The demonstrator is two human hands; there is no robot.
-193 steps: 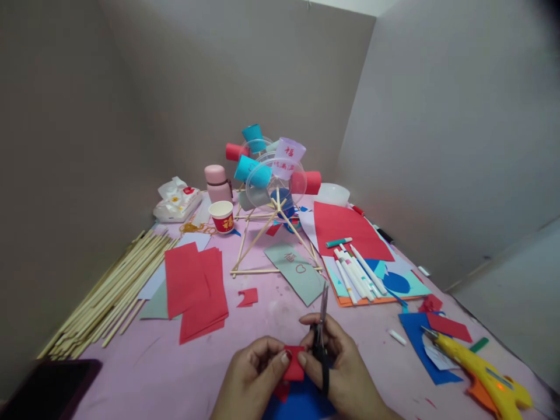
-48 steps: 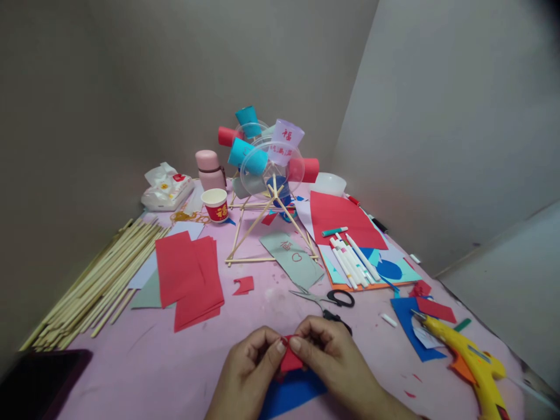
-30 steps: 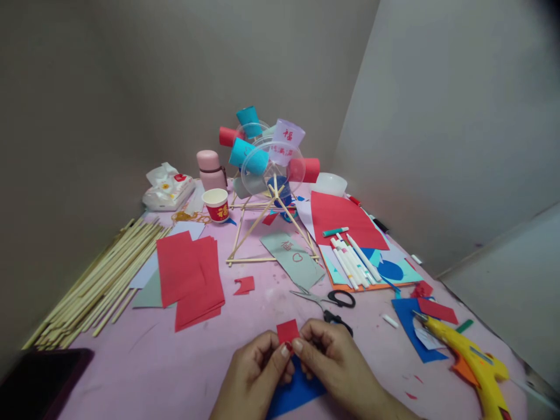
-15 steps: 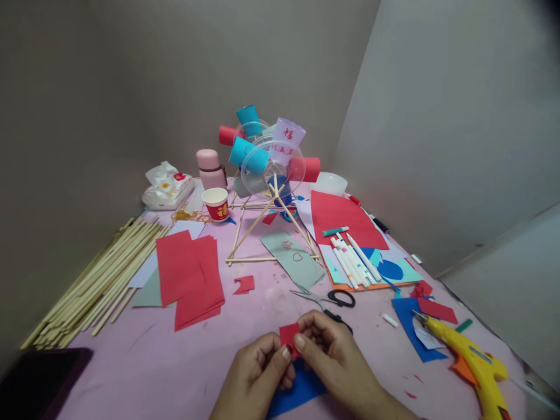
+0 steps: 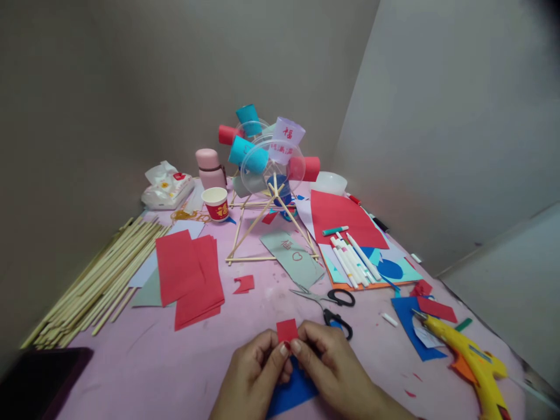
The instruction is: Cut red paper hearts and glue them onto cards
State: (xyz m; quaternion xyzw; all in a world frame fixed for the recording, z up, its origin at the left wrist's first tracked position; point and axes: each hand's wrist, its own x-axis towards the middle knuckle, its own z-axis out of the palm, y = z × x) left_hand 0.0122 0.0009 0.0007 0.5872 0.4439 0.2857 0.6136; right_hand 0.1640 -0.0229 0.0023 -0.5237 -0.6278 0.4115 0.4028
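Observation:
A small square of red paper [image 5: 286, 330] is pinched between my two hands near the table's front edge. My left hand [image 5: 258, 367] grips its lower left side with thumb and fingers. On its lower right, my right hand [image 5: 326, 356] holds it the same way. Below the hands lies a piece of blue paper [image 5: 293, 394], partly hidden by them. Just beyond my right hand, scissors [image 5: 321, 298] with black handles lie spread on the pink tablecloth. A cut red paper scrap [image 5: 244, 284] is farther off to the left.
A stick frame [image 5: 256, 230] carries a wheel of coloured cups [image 5: 249, 153]. Wooden sticks [image 5: 105, 274], red sheets [image 5: 188, 274] and a phone [image 5: 46, 379] lie left. Markers [image 5: 350, 259] and a yellow glue gun [image 5: 472, 356] lie right. Farther back stand a paper cup [image 5: 216, 204] and pink flask [image 5: 210, 169].
My right hand has shifted slightly down and left, so the thumbs are closer together. The red paper square has tilted a little, and more of the scissors' lower handle shows.

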